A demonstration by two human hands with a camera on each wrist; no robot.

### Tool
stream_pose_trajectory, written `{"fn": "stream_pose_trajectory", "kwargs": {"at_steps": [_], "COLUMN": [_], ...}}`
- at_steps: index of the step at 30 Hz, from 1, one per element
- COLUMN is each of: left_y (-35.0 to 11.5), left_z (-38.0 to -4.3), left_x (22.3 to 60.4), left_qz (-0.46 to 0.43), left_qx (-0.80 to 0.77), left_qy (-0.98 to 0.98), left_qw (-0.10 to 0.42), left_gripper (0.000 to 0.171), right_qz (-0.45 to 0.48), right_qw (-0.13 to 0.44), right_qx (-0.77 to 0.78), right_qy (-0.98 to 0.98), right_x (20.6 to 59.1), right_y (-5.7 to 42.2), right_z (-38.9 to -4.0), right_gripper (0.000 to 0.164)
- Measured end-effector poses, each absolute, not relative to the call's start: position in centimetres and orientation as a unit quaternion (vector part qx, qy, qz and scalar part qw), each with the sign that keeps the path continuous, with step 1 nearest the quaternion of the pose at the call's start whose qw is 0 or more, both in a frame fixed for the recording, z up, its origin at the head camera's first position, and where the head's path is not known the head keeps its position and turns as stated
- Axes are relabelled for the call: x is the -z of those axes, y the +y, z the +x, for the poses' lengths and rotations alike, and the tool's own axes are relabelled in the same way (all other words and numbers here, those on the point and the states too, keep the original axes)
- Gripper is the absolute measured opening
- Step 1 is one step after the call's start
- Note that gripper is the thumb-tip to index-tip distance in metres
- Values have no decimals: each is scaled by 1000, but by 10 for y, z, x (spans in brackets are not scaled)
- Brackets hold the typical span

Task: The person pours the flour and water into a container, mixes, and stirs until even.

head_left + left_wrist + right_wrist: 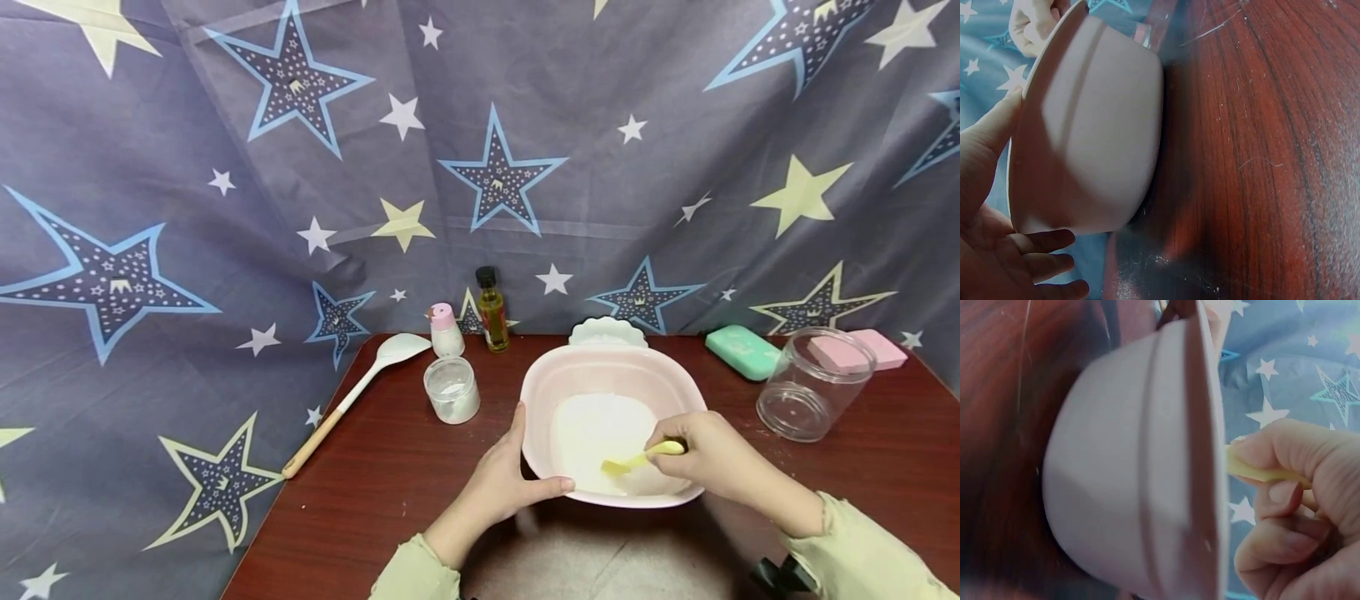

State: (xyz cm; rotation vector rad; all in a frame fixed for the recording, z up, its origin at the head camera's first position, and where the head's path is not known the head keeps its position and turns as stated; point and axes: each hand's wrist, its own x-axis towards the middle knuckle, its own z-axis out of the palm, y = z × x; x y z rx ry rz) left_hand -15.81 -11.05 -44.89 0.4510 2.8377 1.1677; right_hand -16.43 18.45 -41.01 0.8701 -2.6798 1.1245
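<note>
A pale pink basin (542, 392) with smooth white contents (603, 425) stands near the front of the table. My left hand (498, 479) rests at its front left corner, thumb along the near rim and fingers spread along the left side. In the left wrist view, the fingers (1047, 265) of that hand lie nearly straight beside the basin wall (1110, 125). With my right hand (708, 458) I pinch the handle of a small yellow spatula-like tool (637, 460). Its flat tip dips into the white contents. In the right wrist view, the basin wall hides that tip.
Left of the basin are a long-handled white ladle (360, 387), a small clear jar (452, 396), a pink-capped shaker (446, 333) and an oil bottle (492, 312). A scalloped white dish (607, 330) sits behind it. Right are a green box (742, 350), clear jar (806, 396) and pink block (877, 348).
</note>
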Motion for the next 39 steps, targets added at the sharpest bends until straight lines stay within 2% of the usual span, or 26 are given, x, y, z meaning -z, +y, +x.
{"fn": "stream_pose_trajectory", "kwargs": {"at_steps": [3,7,16,22,30,39], "left_y": [-111,-112,-111,-111,-111,-113], "left_z": [-158,-158,-159,-158,-157,-158], "left_x": [449,449,451,451,451,451], "left_qz": [144,146,158,157,154,156], "left_qx": [-375,-377,-386,-384,-381,-385], "left_qy": [916,914,909,910,911,910], "left_qw": [20,20,19,20,18,13], "left_gripper": [122,122,122,121,122,122], "right_qz": [307,323,285,254,198,148], "right_qw": [52,78,117,137,159,171], "right_qx": [-389,-390,-373,-350,-283,-233], "right_qy": [-867,-859,-875,-892,-925,-946], "right_x": [414,421,426,429,428,419], "right_y": [173,158,142,144,156,167], "right_z": [-166,-171,-185,-194,-202,-197], "right_gripper": [15,14,20,20,11,11]}}
